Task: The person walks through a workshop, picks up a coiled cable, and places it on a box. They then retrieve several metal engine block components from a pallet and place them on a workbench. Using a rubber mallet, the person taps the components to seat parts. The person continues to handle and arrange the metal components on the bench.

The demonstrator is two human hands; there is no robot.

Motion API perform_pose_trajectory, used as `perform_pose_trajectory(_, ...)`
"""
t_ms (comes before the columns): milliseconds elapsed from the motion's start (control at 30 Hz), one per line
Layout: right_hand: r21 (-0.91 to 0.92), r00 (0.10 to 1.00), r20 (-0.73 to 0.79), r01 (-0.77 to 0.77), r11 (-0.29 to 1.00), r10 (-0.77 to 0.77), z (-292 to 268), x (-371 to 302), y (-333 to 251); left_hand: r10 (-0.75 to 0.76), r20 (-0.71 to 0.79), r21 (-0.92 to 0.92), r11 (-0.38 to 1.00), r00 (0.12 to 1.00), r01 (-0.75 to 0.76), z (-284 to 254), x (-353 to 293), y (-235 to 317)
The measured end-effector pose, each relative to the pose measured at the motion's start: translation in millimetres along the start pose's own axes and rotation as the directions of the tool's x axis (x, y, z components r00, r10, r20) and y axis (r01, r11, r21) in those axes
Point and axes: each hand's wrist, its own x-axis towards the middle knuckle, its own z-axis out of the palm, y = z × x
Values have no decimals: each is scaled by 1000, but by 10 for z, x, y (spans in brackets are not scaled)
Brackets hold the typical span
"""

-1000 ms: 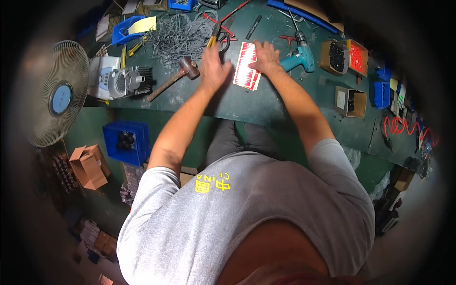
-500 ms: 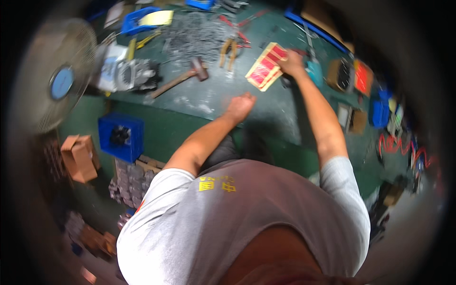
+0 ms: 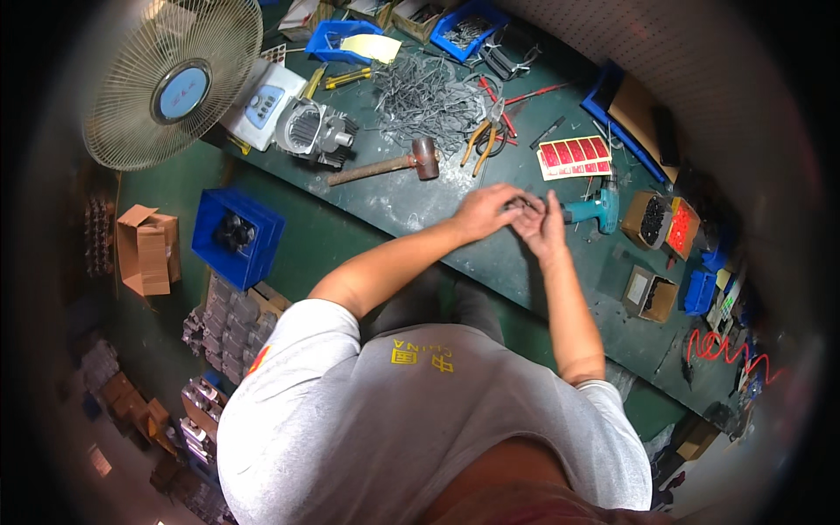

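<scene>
My left hand [image 3: 486, 213] and my right hand [image 3: 541, 229] meet above the front of the green workbench. The left fingers are bent together at a small dark thing, too small to name. My right hand is half turned up, its fingers apart and touching the left fingertips. Just beyond the hands lies a sheet of red stickers [image 3: 576, 157] on yellowish backing. A teal power drill [image 3: 598, 210] lies right of my right hand. To the left are orange-handled pliers [image 3: 478, 147] and a mallet [image 3: 423, 159] with a wooden handle.
A heap of grey strips [image 3: 429, 96] covers the bench's far middle. At left stand a metal motor housing [image 3: 315, 131] and a fan [image 3: 182, 94]. Boxes of black parts [image 3: 652, 220] and red parts [image 3: 681, 226] sit at right. A blue crate [image 3: 234, 236] stands below the bench's left side.
My right hand has let go of the sticker sheet, which now lies on the bench, and has come back toward me to meet my left hand. The view has shifted and turned.
</scene>
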Motion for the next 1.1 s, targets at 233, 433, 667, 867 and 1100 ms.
perform_pose_trajectory(233, -5, 978, 153, 146, 989, -143, -336, 783, 88, -117, -378, 580, 743, 918, 334, -1118, -558, -1007)
perform_pose_trajectory(433, -449, 958, -141, 164, 878, -251, -202, 102, -36, -277, -310, 708, 572, 910, 415, -1324, -844, -1492)
perform_pose_trajectory(667, -484, 946, -278, 13, 875, -167, -622, -365, 641, -212, -269, 535, 778, 940, 329, -992, -879, -1025)
perform_pose_trajectory(867, -667, 989, -141, -55, 743, -54, -218, -428, 1037, 139, -189, 566, 824, 972, -7, -1103, 214, -577)
perform_pose_trajectory(1100, -870, 984, 161, 105, 483, 75, 391, -204, 1307, 139, -399, 364, 931, 906, 17, -1278, -435, -226)
